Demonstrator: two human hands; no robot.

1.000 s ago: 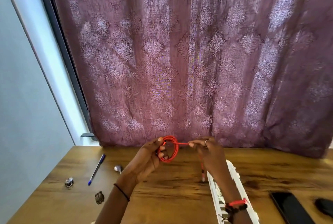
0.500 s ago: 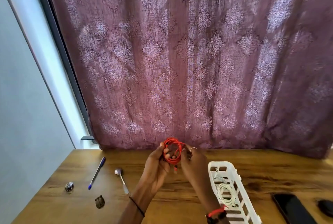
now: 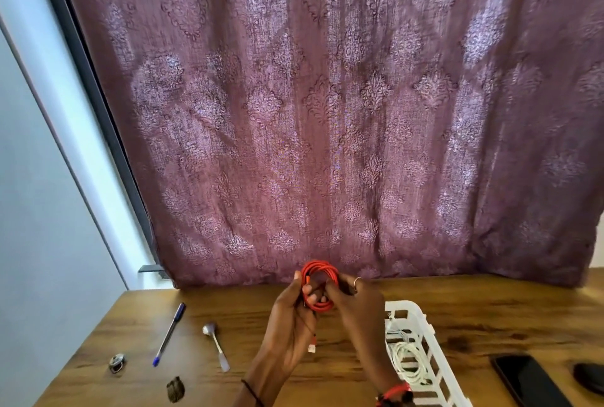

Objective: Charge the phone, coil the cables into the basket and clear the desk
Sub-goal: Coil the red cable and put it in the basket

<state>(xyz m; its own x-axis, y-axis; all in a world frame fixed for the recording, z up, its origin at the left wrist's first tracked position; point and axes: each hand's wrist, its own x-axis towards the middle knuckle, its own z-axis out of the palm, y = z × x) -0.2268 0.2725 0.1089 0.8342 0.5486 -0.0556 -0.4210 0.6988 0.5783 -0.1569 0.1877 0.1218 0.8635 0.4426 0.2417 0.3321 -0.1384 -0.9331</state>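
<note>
Wood-grain desk [image 3: 490, 305], white plastic basket [image 3: 434, 361] (slatted), woven patterned curtain [image 3: 327, 112], metal spoon [image 3: 216, 346]

A patterned purple curtain [image 3: 327, 112] hangs beside a dark window frame [image 3: 98, 96] and a pale wall [image 3: 32, 210]. Below, a blue pen [image 3: 169, 334] lies left of a spoon [image 3: 216, 346], apart from it.

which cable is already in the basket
The white cable, coiled in the white basket. The red cable is gripped between the left hand and right hand, outside it.
</note>
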